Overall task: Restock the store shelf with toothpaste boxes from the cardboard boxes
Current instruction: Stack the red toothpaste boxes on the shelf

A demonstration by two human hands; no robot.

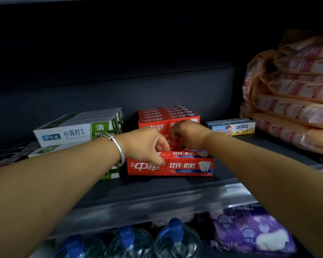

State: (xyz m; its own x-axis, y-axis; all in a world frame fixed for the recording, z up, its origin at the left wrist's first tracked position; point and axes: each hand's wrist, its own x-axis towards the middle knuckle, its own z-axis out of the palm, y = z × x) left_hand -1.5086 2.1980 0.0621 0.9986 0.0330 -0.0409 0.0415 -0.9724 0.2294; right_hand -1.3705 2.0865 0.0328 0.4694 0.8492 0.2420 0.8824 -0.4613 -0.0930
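Red toothpaste boxes stand in two groups on the dark shelf [157,190]: a low front stack [186,166] and a taller stack [168,116] behind it. My left hand [145,144], with a silver bangle on the wrist, curls its fingers over the top left edge of the front stack. My right hand [188,134] reaches between the two stacks with fingers curled down on red boxes there; its fingertips are hidden. No cardboard box is in view.
White-and-green toothpaste boxes [78,127] are stacked to the left. A small children's toothpaste box [233,127] lies to the right, next to piled orange packets [295,101]. Below the shelf stand water bottles [175,239] and a purple pack [250,231].
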